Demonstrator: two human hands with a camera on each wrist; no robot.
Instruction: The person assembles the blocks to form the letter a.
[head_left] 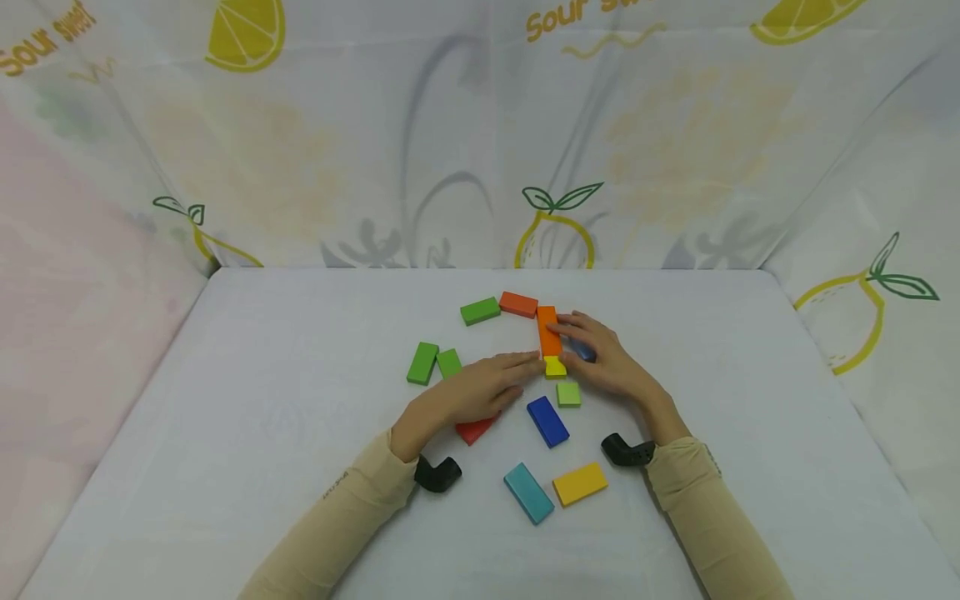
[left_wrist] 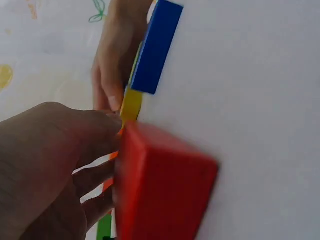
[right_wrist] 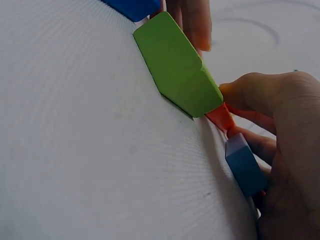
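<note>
An orange block (head_left: pixel 550 330) lies lengthwise on the white table, its near end meeting a small yellow block (head_left: pixel 555 367). My left hand (head_left: pixel 480 388) reaches in from the left with fairly straight fingers, the tips at the yellow block's left side. From the right, my right hand (head_left: pixel 609 360) has loosely bent fingers at the orange block and its thumb by the yellow one. Partly under that hand is a grey-blue block (head_left: pixel 582 350). A light green block (right_wrist: pixel 175 65) sits near the right thumb. A red block (head_left: pixel 477 429) is partly covered by my left hand.
Beyond the hands lie a red-orange block (head_left: pixel 519 304) and a green block (head_left: pixel 480 311). Two green blocks, one of them (head_left: pixel 423 363) outermost, are at left. Nearer are a blue block (head_left: pixel 548 422), a teal block (head_left: pixel 528 493) and a yellow-orange block (head_left: pixel 580 484).
</note>
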